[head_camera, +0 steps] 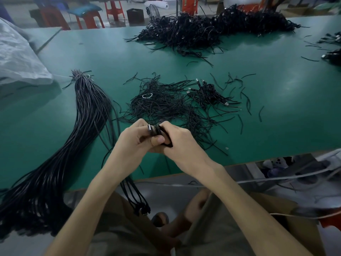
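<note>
Gripping one coiled cable (pixel 160 131), left hand (pixel 133 140) and right hand (pixel 178 140) hover just inside the table's (pixel 267 130) near edge.

One left hand (pixel 135 138), one right hand (pixel 178 140) — one cable bundle (pixel 88 115)

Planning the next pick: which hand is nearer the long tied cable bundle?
Left. The left hand, holding the coiled cable, is just right of the cable bundle; the right hand, also holding it, lies farther right.
</note>
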`<state>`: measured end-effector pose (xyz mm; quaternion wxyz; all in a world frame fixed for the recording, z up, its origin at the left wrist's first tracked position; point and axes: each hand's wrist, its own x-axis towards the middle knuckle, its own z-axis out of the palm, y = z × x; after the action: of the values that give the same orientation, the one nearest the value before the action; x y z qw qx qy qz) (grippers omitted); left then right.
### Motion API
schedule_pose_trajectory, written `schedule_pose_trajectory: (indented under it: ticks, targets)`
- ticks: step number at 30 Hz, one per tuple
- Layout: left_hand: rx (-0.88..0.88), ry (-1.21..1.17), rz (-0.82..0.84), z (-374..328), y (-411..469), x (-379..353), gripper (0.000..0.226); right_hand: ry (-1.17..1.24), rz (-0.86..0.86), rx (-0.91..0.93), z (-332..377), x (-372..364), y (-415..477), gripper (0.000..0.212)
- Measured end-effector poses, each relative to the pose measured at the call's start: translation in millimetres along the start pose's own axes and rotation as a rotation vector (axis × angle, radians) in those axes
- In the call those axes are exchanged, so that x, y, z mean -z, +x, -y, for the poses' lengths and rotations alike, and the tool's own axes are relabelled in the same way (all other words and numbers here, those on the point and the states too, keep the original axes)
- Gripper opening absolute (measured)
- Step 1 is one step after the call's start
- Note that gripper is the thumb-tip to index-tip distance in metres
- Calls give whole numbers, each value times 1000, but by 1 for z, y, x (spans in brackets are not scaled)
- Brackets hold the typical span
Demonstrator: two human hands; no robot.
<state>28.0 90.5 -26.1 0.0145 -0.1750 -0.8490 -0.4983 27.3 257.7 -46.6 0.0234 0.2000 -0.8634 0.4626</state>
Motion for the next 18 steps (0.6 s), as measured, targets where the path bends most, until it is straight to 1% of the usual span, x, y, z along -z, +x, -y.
schedule_pose_trajectory:
  ticks: [2,3,7,9,11,13,16,18]
  targets:
    - [-33,-5,-20,1,0,0,13,20,47,-56,2,1,0,34]
    - [-49,-18,-30,1,0,0,10,47,66,-83,3,3,0,34]
    - [-54,-106,-65,9,0,1,14,144,139,-187,6,11,-1,28]
    - [-41,-170,-68,9,-1,2,14,138,165,-194,5,12,-2,22]
    - [-7,-219,-55,9,-2,3,9,106,195,-191,4,12,-3,17]
    - [42,-242,-75,10,-1,4,7,36,215,-205,1,11,-4,19]
    - [148,-226,-136,13,1,8,34,-149,235,-190,-2,10,-4,28]
    - [179,-203,-117,14,2,11,42,-301,257,-143,-3,9,-6,26]
